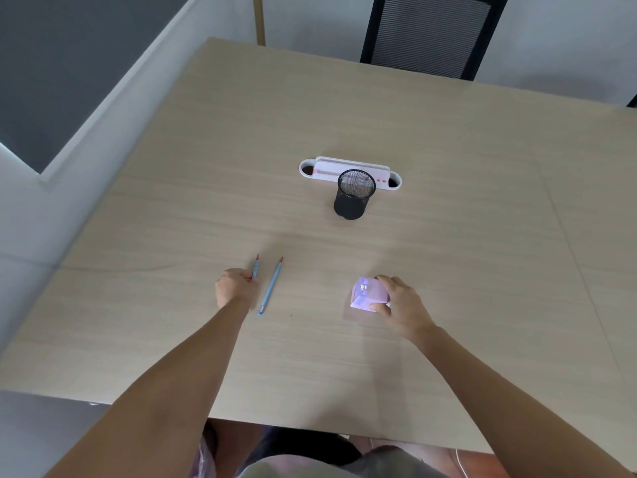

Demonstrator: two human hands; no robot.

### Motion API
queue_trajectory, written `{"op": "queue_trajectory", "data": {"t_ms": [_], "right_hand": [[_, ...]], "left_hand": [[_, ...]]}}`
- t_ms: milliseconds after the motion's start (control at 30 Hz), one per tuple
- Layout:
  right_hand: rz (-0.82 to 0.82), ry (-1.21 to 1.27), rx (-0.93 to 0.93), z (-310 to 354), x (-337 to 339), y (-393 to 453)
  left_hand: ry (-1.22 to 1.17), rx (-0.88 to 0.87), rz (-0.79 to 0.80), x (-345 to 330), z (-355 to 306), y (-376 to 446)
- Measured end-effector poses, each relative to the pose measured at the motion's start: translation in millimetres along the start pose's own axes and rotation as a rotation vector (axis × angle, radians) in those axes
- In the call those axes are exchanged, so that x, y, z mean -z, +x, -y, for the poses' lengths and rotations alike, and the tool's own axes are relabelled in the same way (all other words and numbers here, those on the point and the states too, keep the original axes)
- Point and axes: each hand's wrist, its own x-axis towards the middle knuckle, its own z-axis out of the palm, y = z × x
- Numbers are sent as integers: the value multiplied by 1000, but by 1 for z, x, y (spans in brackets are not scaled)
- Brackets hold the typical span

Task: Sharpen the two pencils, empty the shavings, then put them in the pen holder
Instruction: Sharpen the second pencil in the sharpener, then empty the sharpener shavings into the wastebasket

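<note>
Two blue pencils with red tips lie on the wooden table [448, 167]. My left hand [236, 286] is closed around the left pencil [255, 265], whose tip sticks out past my fingers. The second pencil [271, 288] lies free just to the right of that hand. My right hand [401, 305] grips a small lilac sharpener box [367, 293] resting on the table. A black mesh pen holder [353, 196] stands upright farther back, near the table's middle.
A white and pink cable tray [310, 167] is set into the table right behind the pen holder. A black mesh chair [431, 32] stands at the far edge. The near table edge runs just above my lap.
</note>
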Motion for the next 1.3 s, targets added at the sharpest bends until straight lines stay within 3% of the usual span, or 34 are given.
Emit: {"op": "queue_trajectory", "data": {"t_ms": [400, 467, 533, 600, 700, 800, 967, 1300], "right_hand": [[14, -37, -3, 4, 3, -1], [16, -40, -2, 5, 3, -2], [16, -38, -1, 6, 4, -2], [23, -39, -1, 5, 5, -2], [29, -46, 3, 6, 6, -1], [23, -118, 15, 7, 7, 1], [51, -249, -32, 8, 5, 5], [76, -374, -19, 4, 5, 6]], "left_hand": [[-53, -18, 1, -11, -2, 13], [-2, -150, -72, -13, -3, 7], [33, -423, -79, -23, -9, -6], [25, -616, 113, -39, -22, -27], [107, -662, 469, -73, -41, -55], [123, -643, 583, -108, -51, -70], [36, -607, 499, -124, -58, -72], [173, -666, 404, -91, -42, -60]]}}
